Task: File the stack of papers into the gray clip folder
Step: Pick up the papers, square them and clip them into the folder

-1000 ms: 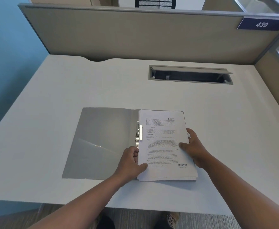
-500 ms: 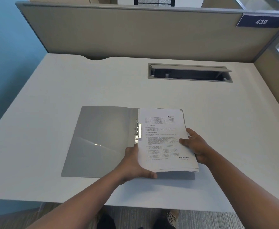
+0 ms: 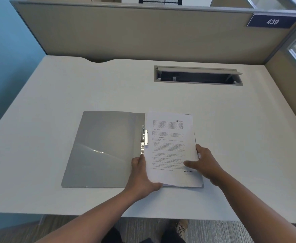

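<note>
The gray clip folder (image 3: 107, 148) lies open on the white desk, its left cover bare, its metal clip (image 3: 144, 138) along the spine. The stack of papers (image 3: 170, 146), printed text facing up, covers the folder's right half. My left hand (image 3: 141, 174) grips the stack's lower left corner, fingers curled under the edge, thumb side along the spine. My right hand (image 3: 204, 163) holds the stack's right edge, thumb on the top sheet near a "RECEIVED" stamp. The stack's near left edge is lifted slightly off the folder.
The white desk (image 3: 56, 95) has a cable slot (image 3: 198, 75) with a raised flap at the back right. Beige partition walls (image 3: 143, 32) stand behind and to the right, with a "439" sign (image 3: 272, 21). The front edge is close below my arms.
My left hand slid from the stack's left edge down to its lower left corner and curled under it. The stack's near left edge rose a little. My right hand stayed on the right edge.
</note>
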`<state>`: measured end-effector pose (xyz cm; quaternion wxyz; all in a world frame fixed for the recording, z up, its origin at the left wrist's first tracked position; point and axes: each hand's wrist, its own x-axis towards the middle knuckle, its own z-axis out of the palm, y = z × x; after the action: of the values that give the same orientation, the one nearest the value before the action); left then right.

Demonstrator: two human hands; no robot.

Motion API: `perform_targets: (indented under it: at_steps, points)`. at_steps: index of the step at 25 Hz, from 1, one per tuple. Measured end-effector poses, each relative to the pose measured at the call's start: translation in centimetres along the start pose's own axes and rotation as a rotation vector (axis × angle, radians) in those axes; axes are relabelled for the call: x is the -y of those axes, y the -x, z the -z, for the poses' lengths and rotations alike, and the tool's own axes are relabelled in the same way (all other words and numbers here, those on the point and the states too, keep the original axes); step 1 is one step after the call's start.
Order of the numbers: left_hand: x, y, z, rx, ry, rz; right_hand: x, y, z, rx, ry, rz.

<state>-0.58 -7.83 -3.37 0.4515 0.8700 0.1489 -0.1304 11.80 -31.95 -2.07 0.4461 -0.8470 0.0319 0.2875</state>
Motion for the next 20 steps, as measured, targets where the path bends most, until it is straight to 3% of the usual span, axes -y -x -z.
perform_targets:
  at_steps: [7, 12, 20]
  points:
    - [0.1, 0.4, -0.3, -0.006, -0.039, -0.018, -0.8, 1.2, -0.5, -0.17, -0.171, -0.008]
    - [0.1, 0.6, -0.7, -0.018, -0.023, -0.014, -0.6, 0.7, 0.1, -0.102, -0.551, -0.1]
    - [-1.2, 0.5, -0.6, -0.082, 0.015, 0.036, -0.1, 0.4, 1.2, -0.015, -0.668, -0.147]
